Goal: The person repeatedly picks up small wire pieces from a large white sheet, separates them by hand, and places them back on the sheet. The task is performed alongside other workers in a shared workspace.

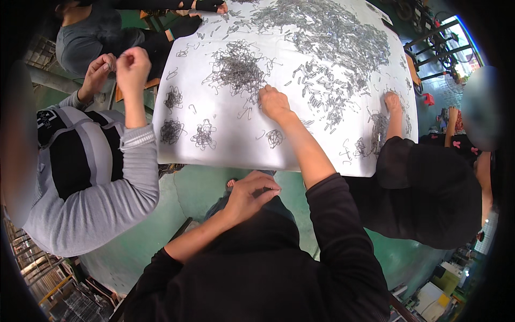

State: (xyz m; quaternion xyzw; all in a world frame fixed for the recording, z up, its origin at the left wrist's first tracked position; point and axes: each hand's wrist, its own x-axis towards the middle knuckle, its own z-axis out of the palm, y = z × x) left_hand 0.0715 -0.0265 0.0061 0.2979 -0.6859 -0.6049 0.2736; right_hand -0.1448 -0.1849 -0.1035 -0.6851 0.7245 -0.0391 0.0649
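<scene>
Right hand over the white table, fingers curled, tips at the near edge of a tangled heap of dark loops, which lies at 10 o'clock from it; cannot tell if they grip one. Small clump at 6 o'clock, short dark pieces spread at 2. Left hand at 7, above the lap, thumb and fingertips drawn close together; cannot tell if anything is pinched.
</scene>
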